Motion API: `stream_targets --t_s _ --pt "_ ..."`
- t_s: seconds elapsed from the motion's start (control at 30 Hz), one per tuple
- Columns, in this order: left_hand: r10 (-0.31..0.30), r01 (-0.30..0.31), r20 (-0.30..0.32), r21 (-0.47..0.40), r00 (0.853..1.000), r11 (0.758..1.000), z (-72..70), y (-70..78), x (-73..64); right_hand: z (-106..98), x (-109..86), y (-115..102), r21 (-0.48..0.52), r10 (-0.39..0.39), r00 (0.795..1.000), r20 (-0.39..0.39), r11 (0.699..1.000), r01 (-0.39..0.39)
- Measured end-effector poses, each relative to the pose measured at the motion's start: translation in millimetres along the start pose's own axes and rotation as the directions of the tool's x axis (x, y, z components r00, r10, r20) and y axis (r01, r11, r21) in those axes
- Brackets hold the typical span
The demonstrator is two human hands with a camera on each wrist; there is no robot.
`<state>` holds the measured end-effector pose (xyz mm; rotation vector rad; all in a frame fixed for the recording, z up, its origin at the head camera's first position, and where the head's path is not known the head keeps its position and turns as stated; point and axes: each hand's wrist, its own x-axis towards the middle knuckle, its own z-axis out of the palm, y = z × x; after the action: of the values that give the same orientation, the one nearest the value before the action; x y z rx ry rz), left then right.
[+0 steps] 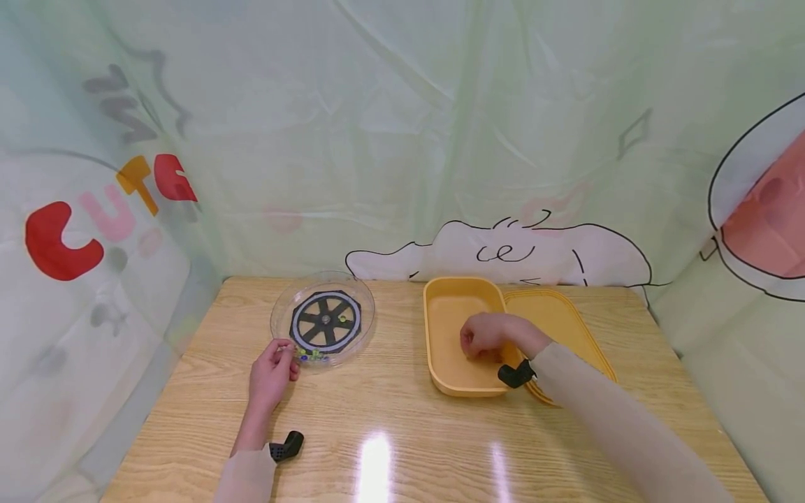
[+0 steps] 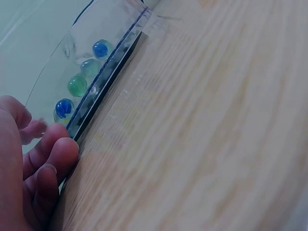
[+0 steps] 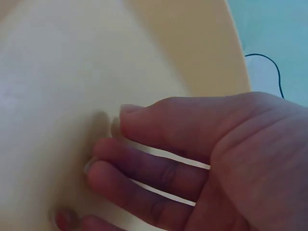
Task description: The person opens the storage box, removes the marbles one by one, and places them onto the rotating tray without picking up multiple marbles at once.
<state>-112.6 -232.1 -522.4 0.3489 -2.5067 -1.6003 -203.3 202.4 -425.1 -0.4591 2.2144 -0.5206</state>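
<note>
At the left, my left hand point(image 1: 272, 372) grips the near-left rim of a round clear dish point(image 1: 278, 304), thumb and fingertips at its edge. Several green and blue marbles point(image 1: 312, 355) lie along the near side of that dish. The left wrist view shows a green marble point(image 2: 77, 85) and a blue marble point(image 2: 101, 48) lined up beside the rim. My right hand point(image 1: 487, 335) reaches down inside a deep yellow tub point(image 1: 453, 297). In the right wrist view its thumb and bent fingers hang close over the tub's floor; whether they pinch anything is unclear.
A black spoked wheel shape point(image 1: 325, 320) sits in the dish, a greenish marble point(image 1: 342, 318) on it. Beneath my right forearm, a yellow lid point(image 1: 560, 318) lies against the tub's right side. Printed curtains point(image 1: 402, 140) enclose the wooden table point(image 1: 327, 433) behind and at both sides.
</note>
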Motion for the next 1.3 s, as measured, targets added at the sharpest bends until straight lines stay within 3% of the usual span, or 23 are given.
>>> stream_targets --t_s 0.13,0.37,0.77,1.13,1.3 --pt "0.006 -0.006 -0.003 0.006 1.0 1.0 0.0 -0.8 0.4 3 -0.2 2 -0.01 0.0 1.0 0.022 1.0 0.0" --pt "0.014 -0.014 -0.006 0.005 1.0 1.0 0.7 -1.2 0.3 4 -3.3 3 -0.121 -0.058 0.997 0.054 0.991 0.064" --pt "0.005 -0.005 -0.003 -0.008 1.0 1.0 0.9 -1.8 1.0 11 -7.8 4 -0.06 0.017 0.985 0.17 0.998 -0.007" --pt "-0.004 0.004 -0.009 -0.004 1.0 1.0 -1.3 1.0 0.0 25 -5.7 -9 0.007 -0.086 0.989 0.123 0.996 0.086" --pt "-0.005 0.005 -0.001 -0.016 1.0 1.0 -0.5 -1.7 0.7 28 -3.2 -12 0.046 -0.08 0.985 0.153 0.996 0.074"
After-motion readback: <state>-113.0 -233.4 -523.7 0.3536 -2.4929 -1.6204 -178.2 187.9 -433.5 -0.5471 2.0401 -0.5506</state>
